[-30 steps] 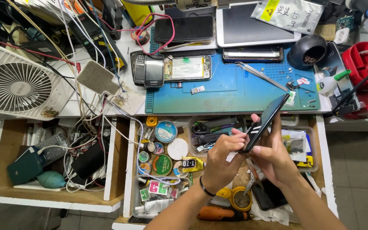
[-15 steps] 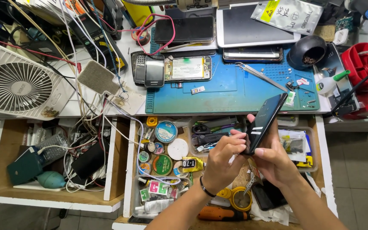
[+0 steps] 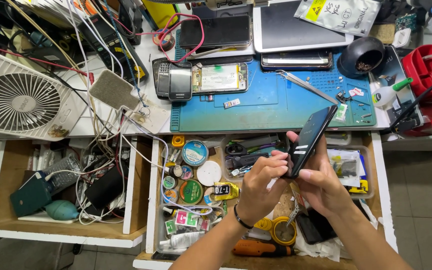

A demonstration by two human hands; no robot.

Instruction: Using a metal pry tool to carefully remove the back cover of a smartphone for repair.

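A black smartphone (image 3: pixel 310 139) is held tilted on edge above an open drawer (image 3: pixel 152 200). My right hand (image 3: pixel 321 182) grips it from below and behind, fingers wrapped round its lower half. My left hand (image 3: pixel 261 182), with a black wristband, pinches the phone's lower left edge with its fingertips. Both hands hover over the drawer's clutter of small tins, tape rolls and tool parts.
A blue work mat (image 3: pixel 266 102) on the bench carries an opened phone (image 3: pixel 221 78), old handsets (image 3: pixel 173 80), tweezers (image 3: pixel 306 85) and small screws. A tablet (image 3: pixel 301 30) lies behind. A white fan (image 3: pixel 18 100) stands left, above a second open drawer (image 3: pixel 66 185) of cables. An orange-handled screwdriver (image 3: pixel 261 247) lies in the near drawer.
The phone has tipped slightly and dropped a little toward me. My left fingers have shifted along its lower edge.
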